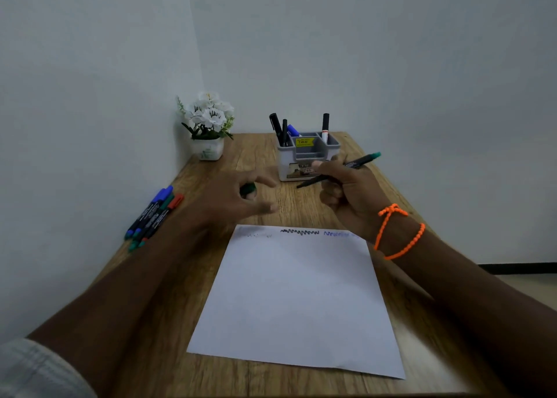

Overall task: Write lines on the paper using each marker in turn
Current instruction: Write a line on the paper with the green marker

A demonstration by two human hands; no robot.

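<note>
We saw a wooden table (211, 376) set in a corner, with a white paper (295, 301) lying flat near its front edge. Along the sheet's top edge ran a black zigzag line (299, 232) and a blue one (336, 233) just beside it. Behind the paper stood a grey organizer (307, 156) holding several pens, with a flower pot (208, 126) at the far left corner. Four capped markers (153, 217) lay together by the left edge. Our right hand (352, 196) gripped an uncapped green marker (340, 168) above the table, tip pointing left. Our left hand (238, 199) pinched its green cap (248, 189) between thumb and fingers.
</note>
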